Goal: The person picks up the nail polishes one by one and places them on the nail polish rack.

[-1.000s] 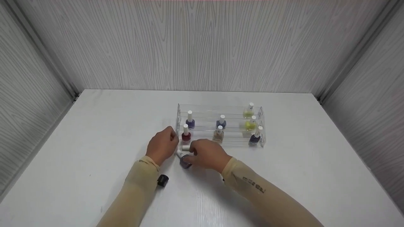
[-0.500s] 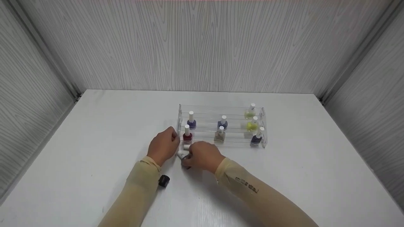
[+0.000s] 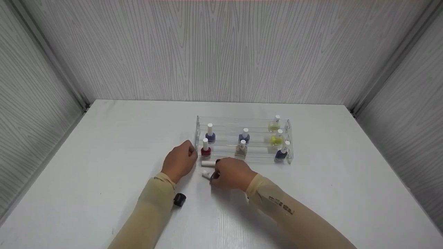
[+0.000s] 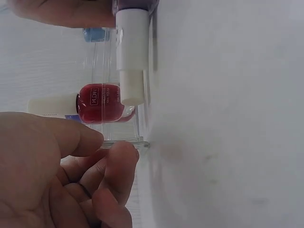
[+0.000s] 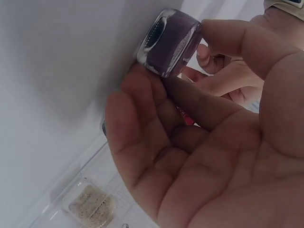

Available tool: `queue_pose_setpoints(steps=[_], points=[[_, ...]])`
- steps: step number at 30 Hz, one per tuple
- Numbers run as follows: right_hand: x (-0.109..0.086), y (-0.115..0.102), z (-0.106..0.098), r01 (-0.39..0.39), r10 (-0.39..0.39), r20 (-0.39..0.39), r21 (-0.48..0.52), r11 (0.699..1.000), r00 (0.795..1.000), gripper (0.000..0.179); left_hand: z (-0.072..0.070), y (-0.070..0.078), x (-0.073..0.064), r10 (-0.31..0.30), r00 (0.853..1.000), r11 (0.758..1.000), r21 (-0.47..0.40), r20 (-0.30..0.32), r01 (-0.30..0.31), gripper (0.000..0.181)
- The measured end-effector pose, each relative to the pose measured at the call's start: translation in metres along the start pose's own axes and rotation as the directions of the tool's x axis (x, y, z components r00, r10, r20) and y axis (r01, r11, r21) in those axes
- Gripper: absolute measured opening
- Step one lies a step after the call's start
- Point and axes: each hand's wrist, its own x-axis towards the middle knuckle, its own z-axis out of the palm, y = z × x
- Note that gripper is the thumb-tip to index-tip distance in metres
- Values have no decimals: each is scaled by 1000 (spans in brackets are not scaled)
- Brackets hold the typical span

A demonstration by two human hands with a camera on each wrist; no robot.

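Note:
My left hand (image 3: 179, 160) pinches the left side panel of a clear tiered display rack (image 4: 142, 144) between thumb and fingertip. My right hand (image 3: 232, 174) grips a purple nail polish bottle (image 5: 173, 42) just in front of the rack. Its white cap (image 3: 207, 174) points left; the fingers hide most of its glass in the head view. Another white-capped bottle (image 3: 208, 163) lies along the rack's front edge, its body mostly behind the right hand. On the lowest tier, close to my left hand, stands a red nail polish bottle (image 3: 206, 151).
The rack also bears a beige glitter bottle (image 3: 241, 150), a dark bottle (image 3: 281, 154), a yellow bottle (image 3: 276, 140), a pale yellow-green one (image 3: 274, 126) and two purple-blue ones. A small black object (image 3: 179, 200) lies against the left sleeve. Wood-grain panels enclose the table (image 3: 138, 131).
My right hand has closed on the purple bottle and shifted it slightly right, uncovering more of the white cap along the rack's front. The left hand stays at the rack's side.

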Motion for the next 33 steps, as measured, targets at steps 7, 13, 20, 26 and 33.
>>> queue_pose_setpoints(steps=[7, 13, 20, 26, 33], points=[[-4, 11, -1, 70, -70, -19, 45, 997, 997, 16, 1, -5, -1, 33, 999, 999, -28, -10, -33, 14], [-6, 24, -6, 127, -131, 19, 162, 979, 991, 14, 1, -5, 0, 17, 1000, 1000, -23, -4, -17, 13], [-17, 51, -15, 189, -188, -32, 272, 943, 982, 9, 2, -2, 2, 12, 1000, 1000, -20, 3, -12, 13], [-35, 76, -27, 198, -168, -113, 352, 915, 979, 15, 4, -2, 2, 12, 1000, 1000, -23, 6, -12, 13], [-49, 97, -46, 225, -82, -288, 508, 831, 954, 18, 3, -5, 1, 14, 1000, 999, -30, 1, -14, 12]])
